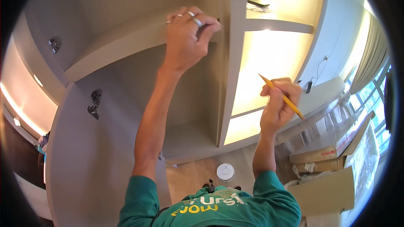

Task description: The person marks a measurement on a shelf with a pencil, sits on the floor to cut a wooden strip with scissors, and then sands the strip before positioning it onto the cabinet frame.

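Note:
My left hand (185, 44), with rings on several fingers, is raised to the front edge of a shelf (139, 38) inside a taupe cabinet. Thumb and forefinger are pinched together beside the upright panel (231, 59). A tiny dark spot shows at the fingertips, too small to name. In my right hand (280, 103) is a yellow pencil (289, 103), gripped slantwise, its sharpened point up and to the left. That hand is held in front of the lit shelf bays (261, 67), apart from the cabinet as far as I can see.
An open cabinet door (101, 155) with a dark hinge (95, 103) stands at the left. On the wooden floor (198, 172) is a round white object (225, 172). Cardboard boxes (322, 189) and plastic wrap lie at the right, near a curtained window. A cable (318, 73) hangs on the wall.

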A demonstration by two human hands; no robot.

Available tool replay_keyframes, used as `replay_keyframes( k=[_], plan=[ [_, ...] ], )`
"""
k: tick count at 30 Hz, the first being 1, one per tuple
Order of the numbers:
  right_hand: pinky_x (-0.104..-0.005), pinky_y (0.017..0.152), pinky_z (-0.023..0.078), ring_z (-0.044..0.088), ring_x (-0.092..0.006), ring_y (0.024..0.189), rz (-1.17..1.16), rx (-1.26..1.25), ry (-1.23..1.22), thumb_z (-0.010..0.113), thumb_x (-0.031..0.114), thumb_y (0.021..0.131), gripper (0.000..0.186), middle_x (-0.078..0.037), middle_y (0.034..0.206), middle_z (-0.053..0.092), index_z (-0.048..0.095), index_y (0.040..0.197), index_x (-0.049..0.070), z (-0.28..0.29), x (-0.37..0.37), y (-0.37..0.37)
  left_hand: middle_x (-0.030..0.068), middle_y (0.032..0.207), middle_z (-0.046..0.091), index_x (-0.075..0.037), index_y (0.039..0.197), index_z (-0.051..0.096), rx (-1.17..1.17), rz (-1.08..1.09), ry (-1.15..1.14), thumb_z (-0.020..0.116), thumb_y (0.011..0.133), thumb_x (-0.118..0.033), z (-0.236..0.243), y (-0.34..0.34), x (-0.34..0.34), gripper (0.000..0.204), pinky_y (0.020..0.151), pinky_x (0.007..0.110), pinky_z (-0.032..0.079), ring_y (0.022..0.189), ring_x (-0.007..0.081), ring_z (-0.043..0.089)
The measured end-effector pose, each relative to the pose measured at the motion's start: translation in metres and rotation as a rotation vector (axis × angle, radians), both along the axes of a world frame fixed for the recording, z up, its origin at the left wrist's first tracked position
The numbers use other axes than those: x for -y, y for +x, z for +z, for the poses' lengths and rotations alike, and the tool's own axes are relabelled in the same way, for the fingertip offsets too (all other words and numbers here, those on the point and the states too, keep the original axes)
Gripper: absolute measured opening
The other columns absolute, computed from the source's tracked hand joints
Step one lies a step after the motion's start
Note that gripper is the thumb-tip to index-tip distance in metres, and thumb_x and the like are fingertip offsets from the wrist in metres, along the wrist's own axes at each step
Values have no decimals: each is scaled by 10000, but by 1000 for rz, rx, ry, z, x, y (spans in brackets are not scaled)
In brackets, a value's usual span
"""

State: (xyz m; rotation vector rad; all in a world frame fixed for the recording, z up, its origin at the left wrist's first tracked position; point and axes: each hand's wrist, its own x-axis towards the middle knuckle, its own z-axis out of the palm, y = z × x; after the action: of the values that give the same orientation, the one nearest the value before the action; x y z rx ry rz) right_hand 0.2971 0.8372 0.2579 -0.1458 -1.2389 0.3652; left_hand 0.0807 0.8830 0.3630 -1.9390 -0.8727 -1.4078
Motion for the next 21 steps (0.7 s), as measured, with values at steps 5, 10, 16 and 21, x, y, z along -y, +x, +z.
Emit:
replay_keyframes(
  k=[5,10,16,21],
  plan=[
    [-263,599,451,534,-164,671,-140,-77,-58,452,35,936,63,-136,823,582,508,953,10,-7,6,3,8,822,690,-130,793,723,-128,94,-43,690,845,-191,23,3,-20,86,861,390,401,856,192,624],
    [-329,786,450,530,-191,863,-154,39,-46,394,193,1018,227,-151,913,587,520,941,20,-5,-17,-17,-14,916,707,-152,806,724,-187,42,-26,707,810,-217,-7,1,7,67,936,405,385,976,192,632],
    [-285,675,410,468,-158,689,-83,-158,54,423,193,1025,291,-101,848,579,585,1070,-44,73,-2,4,6,907,695,-169,809,716,-83,-223,118,751,776,-292,8,23,61,133,929,414,384,987,194,621],
    [-224,786,484,634,-160,918,-2036,615,-635,521,179,1002,240,-36,923,634,609,1174,38,131,94,-109,51,760,653,-96,704,699,-96,-179,229,678,731,-242,8,92,133,151,930,443,453,821,218,645]
  ],
)
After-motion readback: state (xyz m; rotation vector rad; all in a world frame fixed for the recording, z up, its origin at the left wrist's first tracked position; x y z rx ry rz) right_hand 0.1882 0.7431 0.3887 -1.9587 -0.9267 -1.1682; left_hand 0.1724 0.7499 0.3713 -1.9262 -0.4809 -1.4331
